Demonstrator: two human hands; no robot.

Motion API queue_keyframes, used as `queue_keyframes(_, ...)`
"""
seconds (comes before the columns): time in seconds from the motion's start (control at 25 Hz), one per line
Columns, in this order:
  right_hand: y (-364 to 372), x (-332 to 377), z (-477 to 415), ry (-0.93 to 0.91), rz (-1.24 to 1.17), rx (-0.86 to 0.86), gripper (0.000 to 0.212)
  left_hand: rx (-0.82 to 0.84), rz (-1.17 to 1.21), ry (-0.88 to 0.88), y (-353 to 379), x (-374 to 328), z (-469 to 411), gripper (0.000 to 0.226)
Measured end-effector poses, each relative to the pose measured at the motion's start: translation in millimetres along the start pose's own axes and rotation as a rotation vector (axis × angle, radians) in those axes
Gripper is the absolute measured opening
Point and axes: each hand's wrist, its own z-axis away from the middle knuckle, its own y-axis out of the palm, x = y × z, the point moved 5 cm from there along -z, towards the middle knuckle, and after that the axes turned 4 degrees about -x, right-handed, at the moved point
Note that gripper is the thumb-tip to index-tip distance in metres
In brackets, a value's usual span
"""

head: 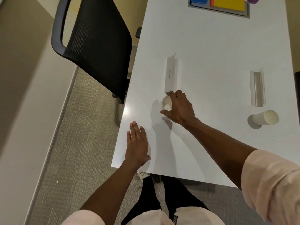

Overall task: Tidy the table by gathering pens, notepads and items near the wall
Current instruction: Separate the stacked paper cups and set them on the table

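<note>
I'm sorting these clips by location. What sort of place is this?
Probably an office meeting room: a long white table with folded name cards, a black mesh chair, carpet floor, and paper cups, one in the right hand. The left hand rests flat on the table.

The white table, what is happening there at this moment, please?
A person stands at the white table. The right hand grips a small paper cup just below a folded name card. The left hand lies flat and empty near the table's edge. A second paper cup and another folded card sit untouched to the right. A black chair stands beside the table.
</note>
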Motion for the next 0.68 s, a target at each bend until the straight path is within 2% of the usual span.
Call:
queue_keyframes(0.48, 13.3, 0.8, -1.5, 0.008, 0.012, 0.009, 0.09, -0.028, -0.04, 0.006, 1.0, -0.7, 1.5, 0.148)
queue_keyframes(0.68, 13.9, -1.7, 0.2, 0.023, 0.013, -0.011, 0.101, -0.031, -0.017, 0.009, 2.7, 0.5, 3.4, 0.147)
